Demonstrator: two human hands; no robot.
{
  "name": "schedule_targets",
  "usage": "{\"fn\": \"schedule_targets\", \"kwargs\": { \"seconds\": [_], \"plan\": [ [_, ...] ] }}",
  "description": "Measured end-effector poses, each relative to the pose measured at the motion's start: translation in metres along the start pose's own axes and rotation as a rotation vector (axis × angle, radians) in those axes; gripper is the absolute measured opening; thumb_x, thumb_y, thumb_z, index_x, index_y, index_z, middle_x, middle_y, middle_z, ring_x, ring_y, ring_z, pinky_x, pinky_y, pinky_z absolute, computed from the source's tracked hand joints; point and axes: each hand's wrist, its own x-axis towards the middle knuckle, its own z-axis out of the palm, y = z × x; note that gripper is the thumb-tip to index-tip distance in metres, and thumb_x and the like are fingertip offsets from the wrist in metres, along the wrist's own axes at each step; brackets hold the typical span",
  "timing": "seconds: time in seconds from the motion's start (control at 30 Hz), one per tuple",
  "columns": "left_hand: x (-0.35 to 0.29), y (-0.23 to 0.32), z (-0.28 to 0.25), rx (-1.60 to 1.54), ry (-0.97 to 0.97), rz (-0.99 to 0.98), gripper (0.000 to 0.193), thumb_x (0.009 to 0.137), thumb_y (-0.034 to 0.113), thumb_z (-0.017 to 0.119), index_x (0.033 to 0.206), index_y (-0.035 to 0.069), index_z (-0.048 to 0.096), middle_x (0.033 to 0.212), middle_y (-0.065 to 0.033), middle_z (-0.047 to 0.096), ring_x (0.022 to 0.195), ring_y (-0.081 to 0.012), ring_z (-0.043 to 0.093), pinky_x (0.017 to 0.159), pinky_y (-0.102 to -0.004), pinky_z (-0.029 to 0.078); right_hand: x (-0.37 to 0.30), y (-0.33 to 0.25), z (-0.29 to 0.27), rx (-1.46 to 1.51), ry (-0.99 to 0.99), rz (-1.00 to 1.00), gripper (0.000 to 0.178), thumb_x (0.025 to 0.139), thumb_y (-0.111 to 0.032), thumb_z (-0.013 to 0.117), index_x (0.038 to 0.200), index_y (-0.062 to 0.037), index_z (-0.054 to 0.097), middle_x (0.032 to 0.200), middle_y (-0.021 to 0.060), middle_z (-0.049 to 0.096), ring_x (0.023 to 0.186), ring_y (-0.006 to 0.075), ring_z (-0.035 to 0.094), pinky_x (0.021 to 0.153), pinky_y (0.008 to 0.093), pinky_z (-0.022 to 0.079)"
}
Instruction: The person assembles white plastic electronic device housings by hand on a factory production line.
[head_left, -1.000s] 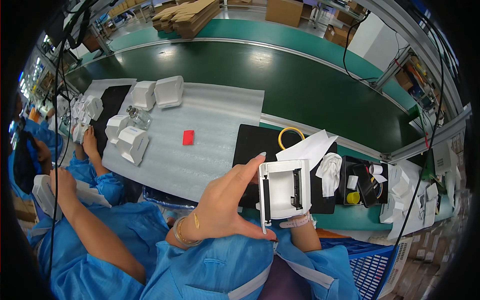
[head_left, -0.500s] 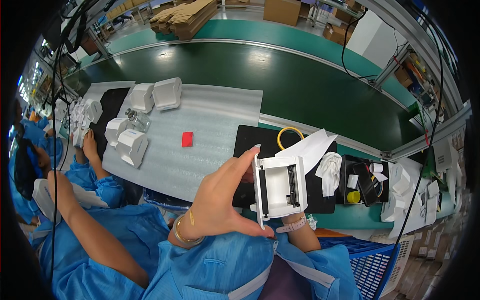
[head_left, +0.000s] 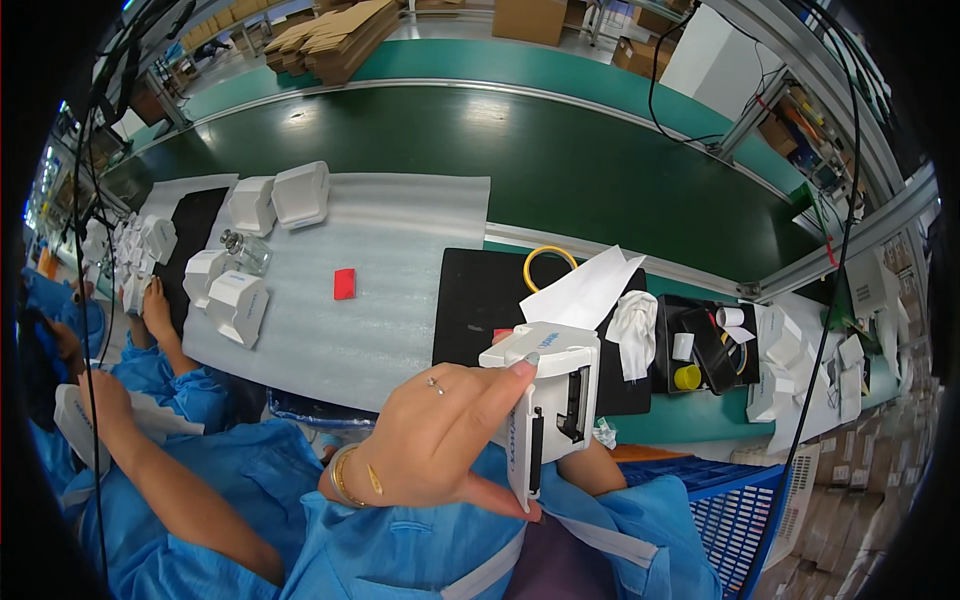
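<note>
A white, box-shaped device [head_left: 550,352], which looks like a small printer, is held up in front of me, its hollow inside and black roller parts facing right. My left hand [head_left: 430,430] grips its left side, thumb below and fingers along the white flap [head_left: 520,455] that stands out from the body. My right forearm [head_left: 592,468] reaches up behind the device, which hides my right hand and its fingers. Beneath and beyond the device lies a black mat [head_left: 480,290], with a white paper sheet [head_left: 585,290] and a yellow ring [head_left: 549,249] at its far edge.
On the grey foam sheet [head_left: 390,240] stand several white housings [head_left: 238,305], a glass bottle [head_left: 247,252] and a red square [head_left: 344,284]. Right are a white cloth [head_left: 632,335], a black tray [head_left: 660,372] and a blue crate [head_left: 735,535]. A co-worker's arm [head_left: 170,480] is close at left.
The device has been turned and tilted in my hands, so its outer top and flap face now show. My left fingers have shifted over the flap. The whole view has swung slightly right.
</note>
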Motion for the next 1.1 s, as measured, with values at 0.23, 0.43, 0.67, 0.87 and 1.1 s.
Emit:
{"fn": "schedule_targets", "kwargs": {
  "seconds": [0.23,0.43,0.67,0.87,1.1],
  "plan": [
    [0.0,-0.002,-0.001,-0.004,0.004,0.006,0.103,0.053,0.056,0.078,0.125,-0.01,0.045,0.091,-0.0176,0.06,0.074,-0.0275,0.059,0.062,-0.032,0.047,-0.006,0.003,0.027,-0.208,0.138,-0.109,0.067,0.081,-0.043,0.066,0.125,0.0022,0.042,0.114,0.0173,0.055,0.103,0.0248,0.06,0.079,0.0345,0.057],
    [0.003,-0.009,-0.005,-0.023,-0.026,-0.046,0.111,0.048,0.059,0.08,0.128,-0.01,0.042,0.089,-0.0149,0.059,0.071,-0.026,0.056,0.062,-0.0328,0.045,0.0,0.0,0.029,-0.093,-0.124,-0.057,0.062,0.084,-0.042,0.062,0.125,0.0007,0.045,0.115,0.0162,0.056,0.104,0.0232,0.06,0.078,0.0334,0.056],
    [-0.001,-0.026,-0.004,-0.085,0.036,0.015,0.115,0.046,0.06,0.079,0.128,-0.011,0.042,0.083,-0.0133,0.057,0.068,-0.0252,0.054,0.06,-0.0327,0.043,0.002,0.003,0.043,-0.271,0.017,-0.131,0.06,0.086,-0.042,0.06,0.126,0.0001,0.045,0.117,0.0168,0.056,0.104,0.0234,0.06,0.08,0.0343,0.055],
    [0.001,-0.02,-0.009,-0.055,-0.03,-0.015,0.112,0.047,0.06,0.078,0.126,-0.011,0.043,0.081,-0.0128,0.056,0.068,-0.0254,0.055,0.058,-0.0319,0.043,-0.001,0.003,0.044,-0.401,0.131,-0.182,0.059,0.086,-0.041,0.059,0.126,-0.0003,0.045,0.119,0.0172,0.056,0.105,0.0235,0.06,0.082,0.0349,0.055],
    [-0.003,-0.019,-0.006,-0.074,0.01,0.054,0.106,0.051,0.059,0.076,0.124,-0.011,0.045,0.079,-0.0133,0.056,0.067,-0.0263,0.056,0.059,-0.0324,0.045,-0.003,0.002,0.034,-0.194,-0.046,-0.106,0.058,0.088,-0.039,0.057,0.129,-0.0008,0.043,0.121,0.0189,0.055,0.107,0.027,0.059,0.083,0.0376,0.055]
  ]
}}
